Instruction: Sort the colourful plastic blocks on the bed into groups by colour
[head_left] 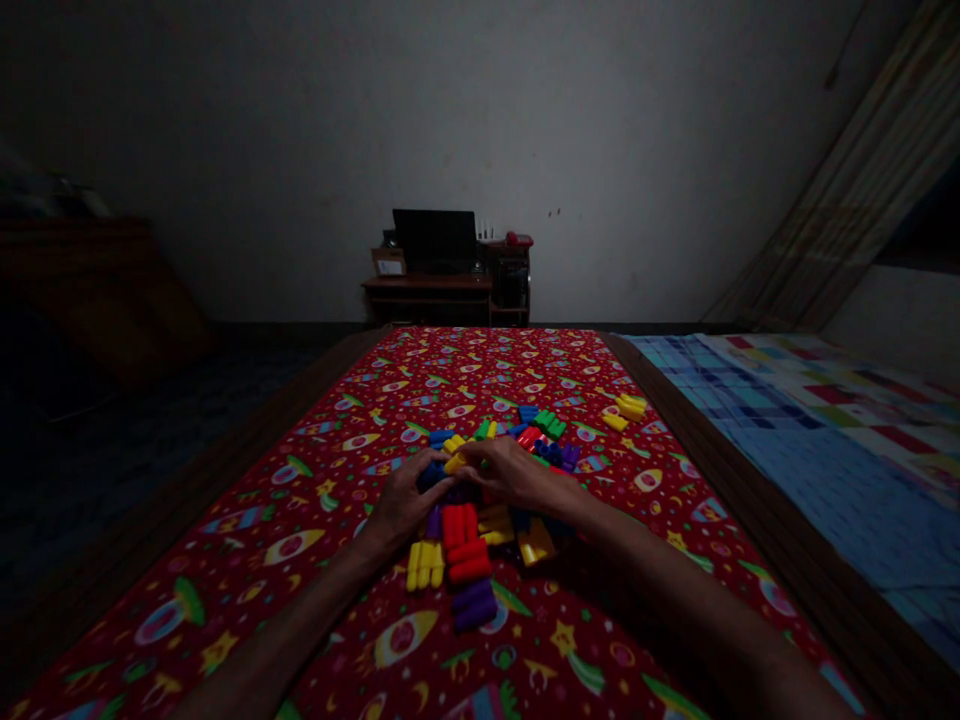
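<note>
A loose pile of colourful plastic building blocks lies on the red patterned cloth (pixel 405 635). My left hand (pixel 405 495) is closed around a blue block (pixel 431 474) at the pile's left side. Fingertips of my right hand (pixel 506 470) pinch a yellow block (pixel 454 463) right against the blue one; whether the two are joined I cannot tell. Just below the hands sit red blocks (pixel 469 560), a yellow block (pixel 425 565) and a purple block (pixel 474 605). Green blocks (pixel 551 424) and other blue and purple ones lie beyond my right hand, which partly hides the pile.
Yellow blocks (pixel 630 406) lie apart near the cloth's right edge. Past the far end stands a desk (pixel 427 283) with a dark monitor (pixel 435 236). A bed with a blue sheet (pixel 750 440) is on the right, a wooden cabinet (pixel 90 290) on the left.
</note>
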